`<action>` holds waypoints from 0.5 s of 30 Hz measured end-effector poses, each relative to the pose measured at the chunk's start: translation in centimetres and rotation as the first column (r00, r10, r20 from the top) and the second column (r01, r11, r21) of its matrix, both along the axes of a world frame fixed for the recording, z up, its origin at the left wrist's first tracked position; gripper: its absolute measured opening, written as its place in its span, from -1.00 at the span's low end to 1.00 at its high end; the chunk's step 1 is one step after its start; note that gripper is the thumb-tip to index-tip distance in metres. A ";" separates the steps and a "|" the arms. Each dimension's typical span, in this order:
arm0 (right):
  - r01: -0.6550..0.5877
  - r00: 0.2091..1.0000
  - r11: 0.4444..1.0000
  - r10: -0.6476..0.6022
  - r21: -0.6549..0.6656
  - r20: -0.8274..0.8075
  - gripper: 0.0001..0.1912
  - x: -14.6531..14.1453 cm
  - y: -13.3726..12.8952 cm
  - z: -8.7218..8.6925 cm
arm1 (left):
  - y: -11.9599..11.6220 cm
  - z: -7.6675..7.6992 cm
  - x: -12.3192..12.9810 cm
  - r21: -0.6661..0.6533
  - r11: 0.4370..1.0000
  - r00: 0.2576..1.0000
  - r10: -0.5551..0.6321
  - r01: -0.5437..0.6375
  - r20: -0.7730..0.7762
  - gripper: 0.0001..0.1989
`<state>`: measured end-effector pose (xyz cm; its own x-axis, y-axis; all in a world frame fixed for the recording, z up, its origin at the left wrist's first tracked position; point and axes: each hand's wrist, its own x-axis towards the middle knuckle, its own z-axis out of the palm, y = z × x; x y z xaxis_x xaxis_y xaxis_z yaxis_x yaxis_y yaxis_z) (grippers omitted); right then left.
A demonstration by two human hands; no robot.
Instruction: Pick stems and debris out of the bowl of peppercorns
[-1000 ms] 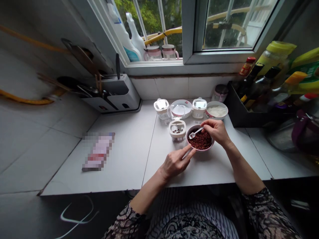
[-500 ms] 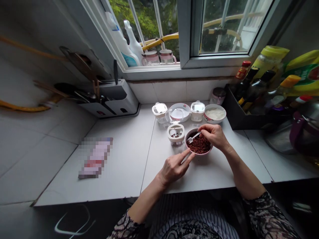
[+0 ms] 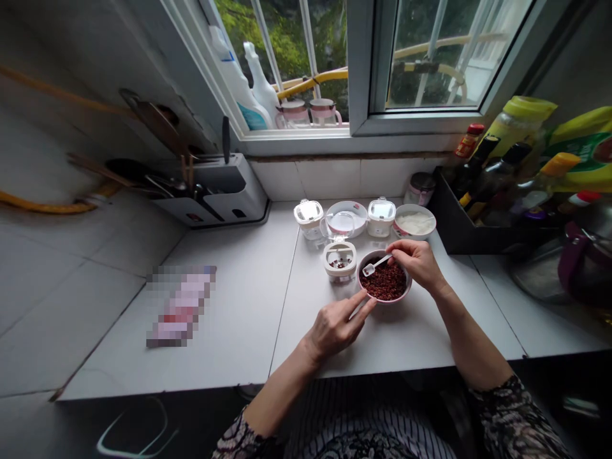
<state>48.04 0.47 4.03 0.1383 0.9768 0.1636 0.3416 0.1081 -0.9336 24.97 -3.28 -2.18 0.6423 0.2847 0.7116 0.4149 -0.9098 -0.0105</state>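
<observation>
Pinching spoon [image 3: 376,264] in right hand [image 3: 418,264], holding it low over red grains [image 3: 386,282]; pressing left fingers [image 3: 351,308] together beside bowl [image 3: 385,299].

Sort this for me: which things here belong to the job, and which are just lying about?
Job: right hand holding white spoon; left hand; pink bowl of red grains; small jar.

Lying about: knife block; bottles; blurred packet; white bowl.

Pixelated packet [image 3: 182,306] on the counter [image 3: 248,344], print unreadable. Contents of the lidded jar [image 3: 329,255] too small to tell
</observation>
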 end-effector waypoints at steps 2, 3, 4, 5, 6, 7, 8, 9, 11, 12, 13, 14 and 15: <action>0.006 0.996 0.999 -0.009 -0.035 -0.085 -0.84 0.1 0.1 0.3 | 0.0 0.0 0.0 0.004 1.000 1.000 0.002 -0.002 0.008 -0.53; 0.005 0.992 0.999 -0.012 -0.054 -0.129 -0.83 0.2 0.2 0.4 | 0.0 0.0 0.0 0.005 1.000 1.000 0.001 -0.001 0.011 -0.53; 0.000 0.986 0.998 -0.012 -0.069 -0.169 -0.82 0.3 0.2 0.5 | 0.0 0.0 0.1 0.009 1.000 1.000 0.000 0.000 0.013 -0.53; -0.006 0.980 0.997 -0.010 -0.078 -0.200 -0.81 0.4 0.3 0.6 | 0.0 0.0 0.1 0.013 1.000 1.000 0.001 -0.001 0.014 -0.53; -0.010 0.974 0.997 -0.007 -0.078 -0.224 -0.79 0.4 0.3 0.6 | 0.0 0.0 0.1 0.017 1.000 1.000 0.004 -0.004 0.015 -0.54; -0.013 0.970 0.997 -0.005 -0.071 -0.241 -0.77 0.3 0.3 0.6 | 0.0 0.0 0.1 0.022 1.000 1.000 0.006 -0.007 0.017 -0.55; -0.013 0.968 0.998 -0.002 -0.058 -0.251 -0.75 0.2 0.2 0.6 | 0.0 0.0 0.1 0.026 1.000 1.000 0.007 -0.008 0.017 -0.56; -0.012 0.968 0.999 0.001 -0.042 -0.251 -0.73 -0.1 0.1 0.5 | 0.0 0.0 0.1 0.030 1.000 1.000 0.006 -0.006 0.018 -0.58; -0.002 0.976 1.000 0.002 0.000 -0.220 -0.71 -0.8 -0.3 0.3 | 0.1 0.0 0.2 0.029 1.000 1.000 -0.003 0.002 0.021 -0.62; 0.004 0.983 1.000 0.002 0.031 -0.184 -0.71 -1.3 -0.5 0.2 | 0.1 -0.1 0.2 0.026 1.000 1.000 -0.009 0.008 0.023 -0.64; 0.011 0.991 0.997 -0.001 0.078 -0.132 -0.72 -1.8 -0.8 0.0 | 0.1 -0.2 0.2 0.022 1.000 1.000 -0.014 0.014 0.024 -0.64; 0.013 0.999 0.989 -0.005 0.150 -0.054 -0.74 -2.2 -1.0 -0.1 | 0.1 -0.2 0.2 0.019 1.000 1.000 -0.016 0.016 0.023 -0.64; -0.018 0.999 0.970 0.006 0.242 0.051 -0.76 -2.6 -1.2 -0.2 | 0.1 -0.3 0.2 0.018 1.000 1.000 -0.017 0.016 0.023 -0.64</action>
<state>45.44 -0.75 3.84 0.1122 0.9087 0.4020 0.3844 0.3334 -0.8609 25.17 -3.16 -2.48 0.6301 0.2616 0.7311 0.4000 -0.9163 -0.0169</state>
